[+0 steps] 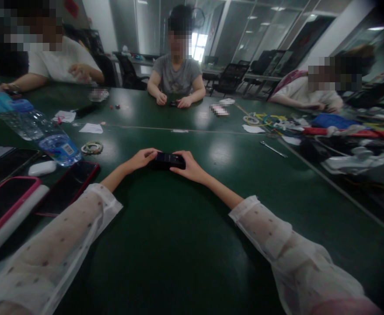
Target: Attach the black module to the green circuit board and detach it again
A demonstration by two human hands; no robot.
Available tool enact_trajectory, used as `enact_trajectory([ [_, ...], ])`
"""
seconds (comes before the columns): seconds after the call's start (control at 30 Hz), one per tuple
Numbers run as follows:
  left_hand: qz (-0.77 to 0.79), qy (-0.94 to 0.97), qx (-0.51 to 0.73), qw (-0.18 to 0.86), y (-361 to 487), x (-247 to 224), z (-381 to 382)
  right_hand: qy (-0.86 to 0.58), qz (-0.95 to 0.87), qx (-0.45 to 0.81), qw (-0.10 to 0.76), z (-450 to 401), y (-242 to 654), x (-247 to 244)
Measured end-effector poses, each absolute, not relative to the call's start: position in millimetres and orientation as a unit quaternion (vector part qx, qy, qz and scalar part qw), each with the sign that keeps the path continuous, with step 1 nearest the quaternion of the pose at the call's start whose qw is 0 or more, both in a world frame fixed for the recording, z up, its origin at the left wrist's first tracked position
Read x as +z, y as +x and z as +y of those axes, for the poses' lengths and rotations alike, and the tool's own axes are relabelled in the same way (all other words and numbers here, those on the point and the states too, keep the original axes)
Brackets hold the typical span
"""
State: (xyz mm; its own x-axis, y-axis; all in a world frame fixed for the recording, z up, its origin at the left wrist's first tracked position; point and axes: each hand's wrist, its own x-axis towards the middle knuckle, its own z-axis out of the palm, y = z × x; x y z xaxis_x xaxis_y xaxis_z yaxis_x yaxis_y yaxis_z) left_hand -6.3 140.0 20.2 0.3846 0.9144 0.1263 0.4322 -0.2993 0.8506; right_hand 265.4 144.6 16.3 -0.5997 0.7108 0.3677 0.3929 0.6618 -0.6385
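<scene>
A small black device with a dark, glossy top [166, 160] lies level at or just above the green table [169, 236]; its exact kind is unclear. Around its left end my left hand [141, 158] is closed, thumb resting near the upper edge. My right hand [190, 167] grips the right end, fingers behind and thumb at the front. Sheer white dotted sleeves cover both my forearms.
Left stand water bottles [59, 142], phones [69, 188], a white earbud case [43, 168] and bracelets [92, 148]. A wrench [274, 149] lies right, near cables [264, 119] and a blue item [334, 121]. Several people sit around, one opposite [176, 74].
</scene>
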Motion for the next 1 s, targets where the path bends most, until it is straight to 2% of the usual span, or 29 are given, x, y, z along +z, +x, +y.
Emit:
enact_trajectory([
  [0.23,0.428,0.791,0.270,0.345,-7,23,139,-0.325,-0.848,0.282,0.310,145,267,18],
  [0.53,0.515,0.796,0.209,0.240,-3,21,133,-0.336,-0.842,0.273,0.321,147,266,15],
  [1.0,0.508,0.801,0.223,0.224,-1,18,124,-0.334,-0.849,0.258,0.318,143,268,15],
])
